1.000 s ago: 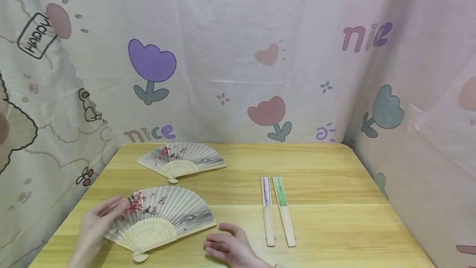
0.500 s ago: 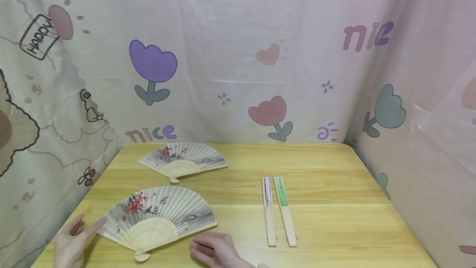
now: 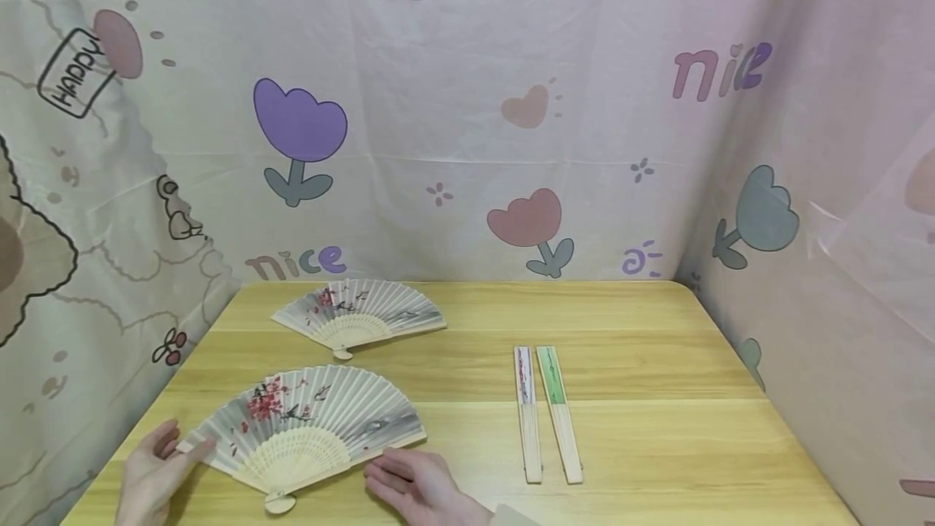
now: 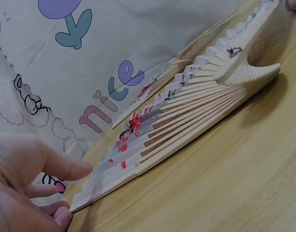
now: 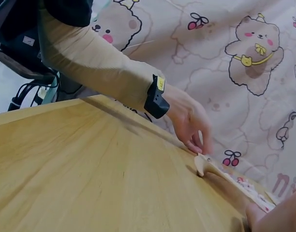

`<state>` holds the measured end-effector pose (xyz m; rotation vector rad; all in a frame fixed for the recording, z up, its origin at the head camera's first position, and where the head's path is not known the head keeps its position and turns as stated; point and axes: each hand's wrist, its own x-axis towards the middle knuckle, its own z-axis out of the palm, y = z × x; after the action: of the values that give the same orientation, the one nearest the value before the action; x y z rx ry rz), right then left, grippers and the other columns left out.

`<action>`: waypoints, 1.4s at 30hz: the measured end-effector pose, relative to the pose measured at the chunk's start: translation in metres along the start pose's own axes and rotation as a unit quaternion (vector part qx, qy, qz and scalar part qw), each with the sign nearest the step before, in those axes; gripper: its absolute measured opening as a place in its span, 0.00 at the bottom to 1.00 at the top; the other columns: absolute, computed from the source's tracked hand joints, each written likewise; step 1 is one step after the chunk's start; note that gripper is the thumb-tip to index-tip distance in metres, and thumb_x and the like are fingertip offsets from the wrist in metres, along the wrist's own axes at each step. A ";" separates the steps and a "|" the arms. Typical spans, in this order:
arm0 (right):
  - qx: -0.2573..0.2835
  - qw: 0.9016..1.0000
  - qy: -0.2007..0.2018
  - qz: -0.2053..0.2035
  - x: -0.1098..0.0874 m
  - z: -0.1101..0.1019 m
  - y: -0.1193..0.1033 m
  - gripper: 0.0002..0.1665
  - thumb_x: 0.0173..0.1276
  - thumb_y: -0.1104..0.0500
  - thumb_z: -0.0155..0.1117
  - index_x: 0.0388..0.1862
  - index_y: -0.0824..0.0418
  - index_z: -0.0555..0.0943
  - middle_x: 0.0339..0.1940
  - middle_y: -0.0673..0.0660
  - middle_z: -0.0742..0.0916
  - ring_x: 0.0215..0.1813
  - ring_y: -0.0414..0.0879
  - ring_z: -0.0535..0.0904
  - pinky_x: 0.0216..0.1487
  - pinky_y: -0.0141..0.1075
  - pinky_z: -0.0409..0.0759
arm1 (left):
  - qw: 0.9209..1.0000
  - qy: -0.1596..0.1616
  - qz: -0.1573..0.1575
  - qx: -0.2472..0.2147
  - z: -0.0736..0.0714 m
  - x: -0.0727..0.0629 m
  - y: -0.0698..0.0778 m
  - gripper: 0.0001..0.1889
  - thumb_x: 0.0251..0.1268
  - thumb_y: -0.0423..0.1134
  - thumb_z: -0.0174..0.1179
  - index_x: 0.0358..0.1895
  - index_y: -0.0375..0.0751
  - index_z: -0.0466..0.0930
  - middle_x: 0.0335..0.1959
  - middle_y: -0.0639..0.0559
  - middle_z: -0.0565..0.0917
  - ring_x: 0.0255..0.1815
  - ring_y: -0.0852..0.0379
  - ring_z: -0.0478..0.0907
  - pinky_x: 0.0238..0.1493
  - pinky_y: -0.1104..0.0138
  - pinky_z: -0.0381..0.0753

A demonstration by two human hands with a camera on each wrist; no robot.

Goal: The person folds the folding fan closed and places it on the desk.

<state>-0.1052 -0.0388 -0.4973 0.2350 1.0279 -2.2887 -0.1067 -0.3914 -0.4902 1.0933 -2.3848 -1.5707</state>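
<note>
- My left hand [image 3: 152, 469] straddled the left end of the near fan [image 3: 314, 420], thumb over the pleats and fingers at the corner; I couldn't tell whether they pinched it.
- My right hand [image 3: 424, 481] had its fingers loosely bent, their tips touching the fan's right edge.
- That fan lay spread at the left front of the table [image 3: 657, 428], pivot toward me.
- Only a narrow strip of wood separated it from the far fan [image 3: 365, 315], also spread, near the back edge.
- Wider room ran from my right hand to the lilac folded fan [image 3: 527, 420]; the green folded fan [image 3: 560, 420] lay just right of that, the two nearer each other at their far ends.
- More bare wood stretched from there to the right edge.
- The tabletop was pale, yellowish, grained wood with rounded back corners.
- Printed cloth [image 3: 424, 120] hung behind and on both sides, with tulips, hearts and "nice" on it.
</note>
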 end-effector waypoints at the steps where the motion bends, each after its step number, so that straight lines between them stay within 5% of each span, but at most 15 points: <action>1: 0.001 1.000 0.004 -0.001 0.001 0.001 0.000 0.23 0.72 0.66 0.59 0.59 0.80 0.69 0.56 0.72 0.80 0.61 0.58 0.81 0.76 0.51 0.75 | 1.000 -0.005 0.004 0.010 -0.001 0.000 0.000 0.47 0.65 0.34 0.62 0.80 0.31 0.41 0.80 0.29 0.50 0.51 0.65 0.63 0.57 0.80 0.73; 5: -0.003 0.999 0.033 -0.002 0.005 0.007 0.002 0.21 0.72 0.65 0.60 0.57 0.79 0.71 0.51 0.69 0.82 0.57 0.55 0.84 0.72 0.48 0.80 | 0.999 -0.016 0.014 0.027 -0.002 0.000 -0.001 0.48 0.63 0.30 0.62 0.80 0.29 0.39 0.78 0.26 0.51 0.50 0.63 0.65 0.47 0.83 0.73; 7: -0.006 0.999 0.051 -0.004 0.007 0.010 0.002 0.19 0.72 0.65 0.61 0.55 0.78 0.72 0.47 0.66 0.84 0.52 0.52 0.86 0.68 0.46 0.83 | 0.999 -0.018 0.020 0.028 -0.002 0.001 -0.003 0.49 0.62 0.29 0.62 0.79 0.28 0.39 0.77 0.25 0.53 0.43 0.73 0.61 0.35 0.87 0.67; 11: -0.014 0.997 0.075 -0.008 0.008 0.012 0.003 0.16 0.72 0.66 0.61 0.51 0.77 0.75 0.40 0.62 0.86 0.45 0.48 0.88 0.62 0.43 0.87 | 0.999 -0.019 0.024 0.024 -0.002 0.000 -0.003 0.48 0.61 0.27 0.62 0.79 0.26 0.40 0.73 0.24 0.57 0.38 0.77 0.61 0.30 0.89 0.63; 18: -0.012 0.996 0.087 -0.007 0.009 0.012 0.002 0.15 0.72 0.65 0.62 0.50 0.76 0.75 0.38 0.61 0.87 0.44 0.49 0.89 0.60 0.44 0.88 | 0.999 -0.018 0.015 0.024 0.000 -0.002 0.001 0.50 0.59 0.26 0.64 0.79 0.26 0.38 0.71 0.22 0.57 0.52 0.45 0.67 0.27 0.87 0.63; 21: -0.018 0.996 0.082 -0.013 0.010 0.011 0.002 0.15 0.73 0.66 0.60 0.52 0.76 0.73 0.39 0.62 0.87 0.43 0.49 0.89 0.60 0.44 0.88 | 0.999 -0.019 0.019 0.025 0.000 -0.003 0.001 0.51 0.59 0.25 0.63 0.78 0.25 0.37 0.71 0.21 0.57 0.57 0.39 0.66 0.27 0.87 0.63; 25: -0.028 0.997 0.071 -0.034 0.008 0.008 0.000 0.15 0.73 0.66 0.60 0.52 0.76 0.72 0.38 0.60 0.88 0.40 0.46 0.88 0.59 0.44 0.88 | 0.999 -0.024 0.029 0.035 0.000 -0.003 0.002 0.51 0.60 0.28 0.64 0.78 0.24 0.36 0.70 0.22 0.58 0.47 0.58 0.72 0.28 0.88 0.64; 29: -0.038 0.996 0.055 -0.060 0.006 0.004 -0.002 0.12 0.73 0.66 0.61 0.49 0.74 0.74 0.34 0.57 0.88 0.37 0.43 0.87 0.58 0.43 0.89 | 0.998 -0.029 0.041 0.048 0.000 -0.004 0.003 0.48 0.62 0.32 0.64 0.78 0.24 0.41 0.70 0.22 0.61 0.31 0.85 0.59 0.30 0.90 0.65; 35: -0.040 0.996 0.040 -0.075 0.003 0.004 -0.008 0.11 0.72 0.66 0.61 0.50 0.72 0.77 0.33 0.55 0.88 0.37 0.42 0.86 0.58 0.43 0.89 | 0.997 -0.071 0.035 0.010 0.002 -0.005 0.006 0.46 0.68 0.38 0.64 0.79 0.28 0.43 0.78 0.24 0.51 0.31 0.90 0.61 0.33 0.91 0.69; 37: -0.038 0.996 0.034 -0.075 0.002 0.002 -0.010 0.13 0.73 0.66 0.61 0.52 0.72 0.77 0.34 0.55 0.88 0.37 0.41 0.86 0.58 0.42 0.89 | 0.995 -0.094 0.026 -0.028 0.001 -0.004 0.007 0.48 0.68 0.38 0.65 0.79 0.29 0.40 0.72 0.21 0.64 0.32 0.88 0.65 0.35 0.90 0.74; 40: -0.033 0.997 0.022 -0.073 0.000 -0.001 -0.013 0.16 0.73 0.65 0.60 0.55 0.72 0.76 0.37 0.55 0.88 0.38 0.40 0.85 0.59 0.40 0.88 | 0.986 -0.126 0.007 -0.107 0.000 -0.002 0.008 0.51 0.68 0.35 0.65 0.80 0.32 0.34 0.46 0.48 0.86 0.34 0.84 0.71 0.40 0.87 0.80; 42: -0.027 0.997 0.019 -0.075 0.000 -0.003 -0.015 0.16 0.73 0.64 0.60 0.55 0.72 0.75 0.38 0.55 0.88 0.39 0.40 0.85 0.60 0.39 0.88 | 0.975 -0.148 -0.006 -0.168 0.000 -0.001 0.007 0.50 0.69 0.34 0.64 0.82 0.42 0.35 0.34 0.72 0.80 0.36 0.82 0.75 0.45 0.84 0.83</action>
<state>-0.1143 -0.0284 -0.4900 0.1864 1.1609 -2.3946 -0.1101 -0.3890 -0.4839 0.8569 -2.1530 -2.1734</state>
